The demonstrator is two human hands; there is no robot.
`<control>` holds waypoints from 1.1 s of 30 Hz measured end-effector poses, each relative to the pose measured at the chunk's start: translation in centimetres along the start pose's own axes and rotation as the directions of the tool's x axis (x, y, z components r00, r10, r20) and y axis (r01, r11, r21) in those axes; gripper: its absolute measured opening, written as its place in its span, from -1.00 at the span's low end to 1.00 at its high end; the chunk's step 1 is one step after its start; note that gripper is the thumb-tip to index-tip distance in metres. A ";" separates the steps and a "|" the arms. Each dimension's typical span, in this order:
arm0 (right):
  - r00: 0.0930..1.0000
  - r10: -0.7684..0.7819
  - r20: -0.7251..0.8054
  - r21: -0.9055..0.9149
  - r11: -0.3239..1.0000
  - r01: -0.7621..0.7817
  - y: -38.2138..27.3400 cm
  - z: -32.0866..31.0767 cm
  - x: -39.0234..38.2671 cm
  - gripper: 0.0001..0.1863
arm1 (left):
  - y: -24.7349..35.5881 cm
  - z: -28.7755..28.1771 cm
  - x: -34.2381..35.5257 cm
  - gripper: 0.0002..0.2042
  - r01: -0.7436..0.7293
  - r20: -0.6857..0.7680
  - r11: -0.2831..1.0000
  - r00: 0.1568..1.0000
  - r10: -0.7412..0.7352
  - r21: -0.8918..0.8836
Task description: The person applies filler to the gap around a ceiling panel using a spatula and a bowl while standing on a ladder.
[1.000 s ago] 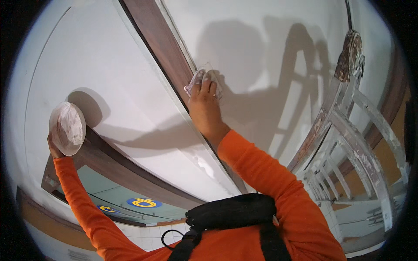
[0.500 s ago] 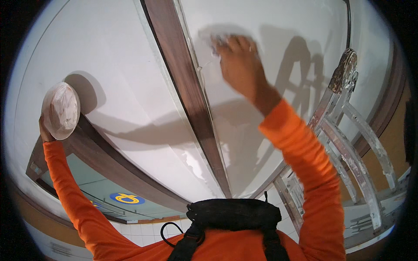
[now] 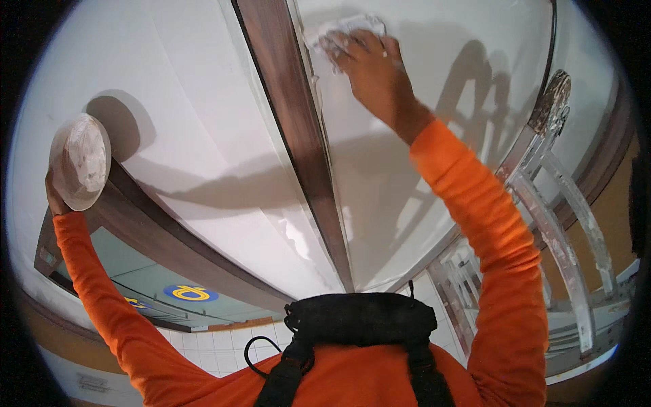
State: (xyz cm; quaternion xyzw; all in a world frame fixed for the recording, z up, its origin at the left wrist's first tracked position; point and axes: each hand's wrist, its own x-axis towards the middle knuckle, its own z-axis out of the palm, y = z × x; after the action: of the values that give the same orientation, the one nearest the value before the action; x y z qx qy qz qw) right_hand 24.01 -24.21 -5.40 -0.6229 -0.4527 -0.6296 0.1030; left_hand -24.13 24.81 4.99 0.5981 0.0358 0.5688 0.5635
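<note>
My left hand (image 3: 55, 186) grips a pale round shallow bowl (image 3: 91, 159) at the far left, with white paste smeared inside it. My right hand (image 3: 369, 68) has its fingers bent over a whitish, crumpled-looking pad (image 3: 366, 25) on the white wall panel (image 3: 407, 95) at the top; I cannot make out what it is made of. Its fingertips are marked with white. Just left of it runs a brown wooden strip (image 3: 285, 115) with a pale, uneven line along its edge.
A paint-spattered metal ladder (image 3: 549, 217) stands at the right, its top near the wall. A brown frame (image 3: 163, 224) surrounds a glass pane with blue and yellow round emblems at lower left. White tiled floor (image 3: 217, 349) shows beyond the black bag on my orange-clad chest.
My right hand has moved up from beside the wooden strip onto the panel to its right. My left hand and the bowl appear higher and further left in the shifted view.
</note>
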 end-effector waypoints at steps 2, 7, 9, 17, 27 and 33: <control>0.999 0.038 0.034 0.034 0.999 -0.039 -2.6 0.2 -3.5 -0.57 | 0.6 -1.0 0.3 -0.42 0.008 -0.008 1.000 1.000 -0.008 0.005; 0.963 0.186 0.196 0.196 0.954 -0.225 -7.5 0.7 -11.9 -0.55 | -0.4 -0.2 0.5 -0.42 0.032 -0.001 1.000 1.000 -0.032 0.000; 0.953 0.187 0.239 0.156 0.961 -0.228 -9.2 0.8 -14.9 -0.55 | -0.6 -0.7 1.1 -0.42 0.007 -0.021 1.000 1.000 -0.006 0.020; 0.792 0.228 0.566 0.238 0.875 -0.421 -13.8 -2.7 -22.0 -0.56 | 0.5 -0.7 0.2 -0.40 0.099 0.119 0.995 0.988 -0.099 0.008; 0.588 0.754 0.292 0.491 0.409 -0.769 -13.6 0.1 -11.3 -0.40 | 0.5 0.7 1.0 -0.39 0.057 0.097 0.988 0.993 -0.071 0.144; 0.729 0.658 0.188 0.397 0.628 -0.669 -18.9 2.8 -8.9 -0.21 | 1.8 1.4 0.0 -0.39 0.037 0.076 0.988 0.996 -0.049 0.150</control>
State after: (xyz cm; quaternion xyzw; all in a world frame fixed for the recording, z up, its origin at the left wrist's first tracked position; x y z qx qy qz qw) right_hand 14.63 -15.31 -22.10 -0.7131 -0.3225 -0.4204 0.4591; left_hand -24.26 23.26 6.69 0.6597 0.0682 0.5280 0.5305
